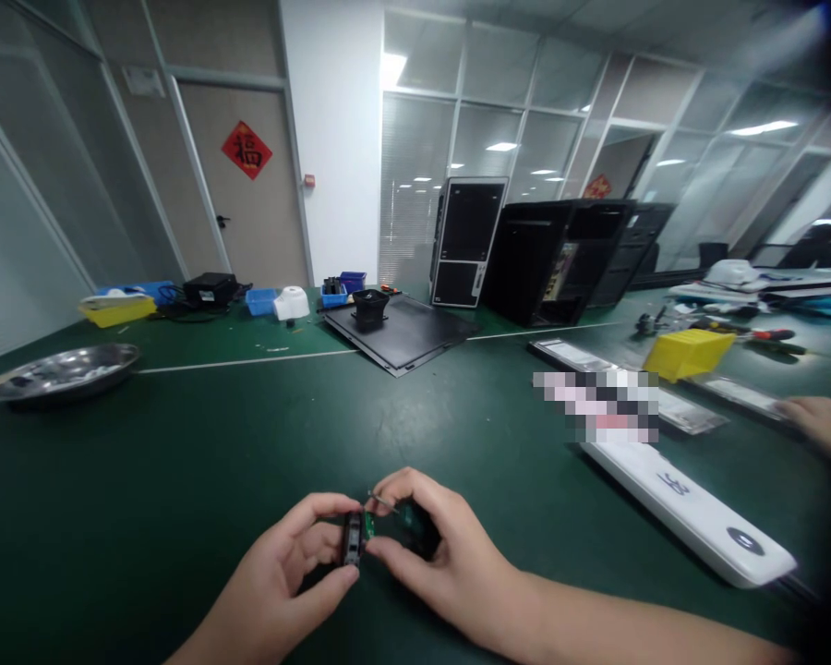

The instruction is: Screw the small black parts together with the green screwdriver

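Note:
My left hand (287, 573) pinches a small black part (352, 539) between thumb and fingers, low over the green table (180, 462). Right beside it, my right hand (433, 545) is closed on a small green circuit board (369, 525) with a thin wire sticking up, and a dark piece sits inside its curled fingers. The two pieces touch each other between the hands.
A long white device (692, 513) lies to the right. Another person's hand (824, 427) rests at the right edge. A metal dish (59, 371) sits at the left. A black panel (402, 332), computer cases (554, 259), yellow box (689, 354) and blue bins stand farther back.

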The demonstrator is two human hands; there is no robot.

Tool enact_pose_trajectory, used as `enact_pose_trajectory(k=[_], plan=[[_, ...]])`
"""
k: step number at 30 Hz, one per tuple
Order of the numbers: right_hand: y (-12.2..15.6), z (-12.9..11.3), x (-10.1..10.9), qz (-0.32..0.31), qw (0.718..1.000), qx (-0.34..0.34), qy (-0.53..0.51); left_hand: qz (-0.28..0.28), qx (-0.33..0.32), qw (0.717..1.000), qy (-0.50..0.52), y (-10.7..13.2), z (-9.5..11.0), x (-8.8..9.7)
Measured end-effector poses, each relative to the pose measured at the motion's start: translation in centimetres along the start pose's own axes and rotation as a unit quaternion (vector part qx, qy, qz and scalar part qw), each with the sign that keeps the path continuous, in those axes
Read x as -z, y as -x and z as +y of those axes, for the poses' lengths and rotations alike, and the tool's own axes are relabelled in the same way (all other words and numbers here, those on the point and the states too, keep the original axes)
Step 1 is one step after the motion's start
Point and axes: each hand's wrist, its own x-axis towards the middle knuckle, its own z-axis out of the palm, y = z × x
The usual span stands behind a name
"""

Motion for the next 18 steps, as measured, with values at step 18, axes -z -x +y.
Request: enact_pose_trajectory(k=[18], plan=[[0.3,-0.6,0.1,-0.053,0.996,0.028,0.059,0.044,-0.014,0.992,-0.116,0.5,0.0,-0.5]])
